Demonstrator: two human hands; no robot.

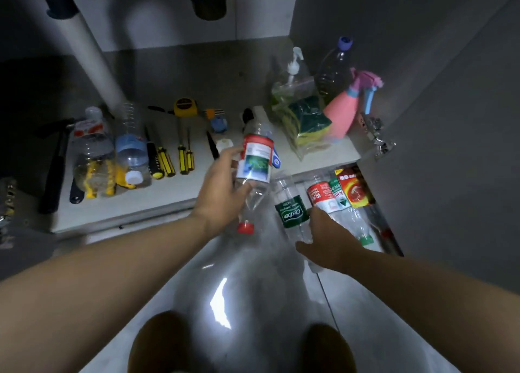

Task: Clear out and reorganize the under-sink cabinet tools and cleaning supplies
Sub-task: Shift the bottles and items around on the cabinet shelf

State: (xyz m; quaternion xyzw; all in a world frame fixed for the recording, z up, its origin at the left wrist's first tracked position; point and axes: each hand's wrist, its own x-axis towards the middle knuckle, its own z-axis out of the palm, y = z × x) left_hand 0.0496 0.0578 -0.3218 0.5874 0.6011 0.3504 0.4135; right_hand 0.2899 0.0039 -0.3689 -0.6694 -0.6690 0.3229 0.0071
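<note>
My left hand (222, 186) grips an empty clear bottle with a red-and-white label (254, 161), red cap pointing down toward me, just in front of the cabinet floor (168, 192). My right hand (329, 240) holds the neck end of a green-labelled Cestbon bottle (291, 212) lying on the tiled floor. Beside it lie another red-labelled bottle (329, 198) and a red spray can (353, 189). On the cabinet floor lie yellow-handled screwdrivers (168, 158), a yellow tape measure (184, 108), a hammer (55, 170) and two empty bottles (132, 147).
At the cabinet's right stand a pink spray bottle (344, 113), a purple-capped bottle (336, 65), a pump dispenser (294, 71) and bagged sponges (306, 122). A white drain pipe (92, 60) slants down at the left. The open door (450, 147) with its hinge stands to the right.
</note>
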